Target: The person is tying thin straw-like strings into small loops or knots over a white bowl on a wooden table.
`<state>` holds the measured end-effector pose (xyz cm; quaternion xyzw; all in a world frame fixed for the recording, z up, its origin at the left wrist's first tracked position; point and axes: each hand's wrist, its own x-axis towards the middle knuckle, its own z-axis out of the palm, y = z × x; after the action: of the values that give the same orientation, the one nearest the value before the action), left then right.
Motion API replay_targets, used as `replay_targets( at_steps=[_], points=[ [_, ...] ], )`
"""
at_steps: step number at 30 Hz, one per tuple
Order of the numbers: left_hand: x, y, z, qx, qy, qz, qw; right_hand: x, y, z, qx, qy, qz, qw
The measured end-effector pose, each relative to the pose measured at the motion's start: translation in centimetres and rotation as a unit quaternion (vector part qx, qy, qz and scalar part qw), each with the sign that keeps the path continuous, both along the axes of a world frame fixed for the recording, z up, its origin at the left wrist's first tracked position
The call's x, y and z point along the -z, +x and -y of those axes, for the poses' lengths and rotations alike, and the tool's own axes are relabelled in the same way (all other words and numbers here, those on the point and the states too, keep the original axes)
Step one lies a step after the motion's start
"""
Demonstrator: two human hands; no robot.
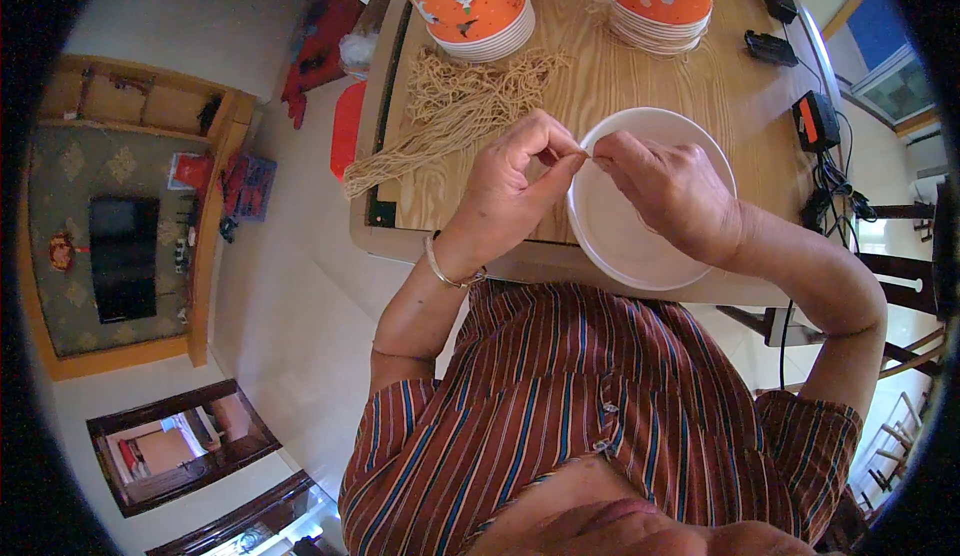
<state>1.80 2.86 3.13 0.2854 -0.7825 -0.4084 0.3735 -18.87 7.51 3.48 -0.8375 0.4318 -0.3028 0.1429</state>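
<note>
My left hand [520,181] and my right hand [675,191] meet fingertip to fingertip at the left rim of a white round paper tub [640,251]. Both are closed in a pinch. Whatever lies between the fingertips is too small to make out. The tub stands at the table's near edge, partly covered by my right hand and forearm. Just beyond my left hand, a tangled heap of beige cord [475,91] spreads over the tabletop, its strands trailing to the table's left edge.
Two stacks of orange printed paper tubs, one at left [478,16] and one at right [660,1], stand farther back on the wooden table [570,86]. Black adapters [815,121] and cables line the right edge. A red stool [347,128] is beside the left edge.
</note>
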Motion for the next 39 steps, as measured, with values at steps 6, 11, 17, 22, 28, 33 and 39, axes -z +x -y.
replay_targets(
  at_steps=[6, 11, 17, 22, 28, 33, 39],
  points=[
    [-0.2, -0.5, 0.0, -0.013, -0.012, 0.021, 1.0, -0.4, -0.5, 0.0, -0.004, 0.0, -0.034, 0.999],
    [0.1, -0.7, 0.0, -0.019, -0.017, 0.023, 0.999, -0.4, -0.4, 0.0, 0.005, 0.007, -0.017, 1.0],
    [0.7, -0.4, 0.2, -0.056, -0.042, 0.027, 0.997, 0.4, 0.3, 0.4, 0.063, 0.095, 0.182, 0.977],
    [1.2, -0.5, -1.0, -0.12, 0.039, 0.048, 0.991, 0.3, -0.1, 0.3, 0.114, 0.291, 0.228, 0.922],
    [2.0, -0.2, -2.0, -0.12, 0.079, 0.079, 0.986, 1.7, 0.0, 0.1, 0.133, 0.449, 0.336, 0.817],
    [1.6, -0.4, -3.1, -0.122, 0.129, 0.058, 0.982, 2.3, 0.0, 0.1, 0.131, 0.467, 0.349, 0.802],
    [1.7, -0.3, -3.6, -0.123, 0.149, 0.054, 0.98, 1.7, 0.5, -0.2, 0.129, 0.488, 0.328, 0.799]
  ],
)
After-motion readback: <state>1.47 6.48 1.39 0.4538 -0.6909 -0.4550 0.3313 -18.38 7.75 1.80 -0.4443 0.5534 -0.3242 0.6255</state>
